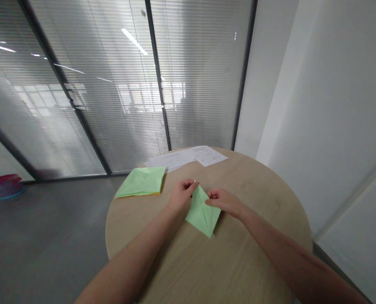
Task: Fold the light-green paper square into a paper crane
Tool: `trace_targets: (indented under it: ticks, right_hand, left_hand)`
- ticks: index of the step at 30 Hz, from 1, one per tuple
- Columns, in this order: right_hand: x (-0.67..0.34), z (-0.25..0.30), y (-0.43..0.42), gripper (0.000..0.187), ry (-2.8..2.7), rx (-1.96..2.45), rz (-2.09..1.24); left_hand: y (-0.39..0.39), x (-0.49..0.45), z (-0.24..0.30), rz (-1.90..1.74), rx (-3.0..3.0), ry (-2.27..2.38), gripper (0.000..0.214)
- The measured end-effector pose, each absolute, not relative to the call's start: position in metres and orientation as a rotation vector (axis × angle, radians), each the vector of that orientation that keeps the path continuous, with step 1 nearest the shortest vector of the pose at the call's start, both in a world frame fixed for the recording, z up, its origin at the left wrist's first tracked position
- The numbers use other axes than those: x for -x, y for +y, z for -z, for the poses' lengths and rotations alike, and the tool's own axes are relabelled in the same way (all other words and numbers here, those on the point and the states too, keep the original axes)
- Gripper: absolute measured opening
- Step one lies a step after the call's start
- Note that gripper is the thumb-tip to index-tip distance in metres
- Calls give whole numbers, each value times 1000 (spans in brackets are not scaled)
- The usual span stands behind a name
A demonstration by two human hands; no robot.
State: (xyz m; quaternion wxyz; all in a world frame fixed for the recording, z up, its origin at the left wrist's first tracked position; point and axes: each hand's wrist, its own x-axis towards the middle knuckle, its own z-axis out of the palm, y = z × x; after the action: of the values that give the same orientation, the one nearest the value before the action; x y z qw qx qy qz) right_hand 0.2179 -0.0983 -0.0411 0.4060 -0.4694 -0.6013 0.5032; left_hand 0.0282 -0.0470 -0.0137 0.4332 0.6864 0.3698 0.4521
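A folded sheet of light green paper (203, 213) with crease lines is held between my two hands, low over the round table. My left hand (182, 193) pinches its upper corner between thumb and fingers. On the right edge, my right hand (223, 201) grips the same paper, thumb on top and fingers curled behind. The paper narrows to a point at the top and another at the bottom. What lies under the fingers is hidden.
A stack of green paper (142, 181) with a yellow-orange edge lies on the left of the wooden table (254, 253). Behind it are white sheets (171, 159) and a printed page (208, 156). A red and blue basket (4, 186) stands on the floor. Glass panels and a white wall surround the table.
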Motion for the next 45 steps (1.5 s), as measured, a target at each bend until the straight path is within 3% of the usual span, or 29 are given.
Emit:
trace_targets:
  ticks: [10,17,27,35,40,45]
  right_hand:
    - [-219,43,-95,14,-1505,1220,-1243]
    - [-226,54,-80,21,-1309,1179,-1143]
    - [-221,45,-85,30,-1216,1040,-1079]
    - [-216,40,-92,40,-1277,907,-1201]
    - [-218,37,-96,31,-1619,983,-741]
    - [-216,31,-103,38,-1892,997,-312]
  left_hand:
    - [-39,-22,12,-1197,-1673,1024,31]
    - [-44,-15,2,-1403,-2073,1155,20]
    - [-64,-28,7,-962,-2603,806,17]
    - [-67,-33,11,-1071,-2246,869,18]
    - [-60,-37,18,-1190,-1831,810,32]
    - [-58,-40,22,-1103,-1394,713,42]
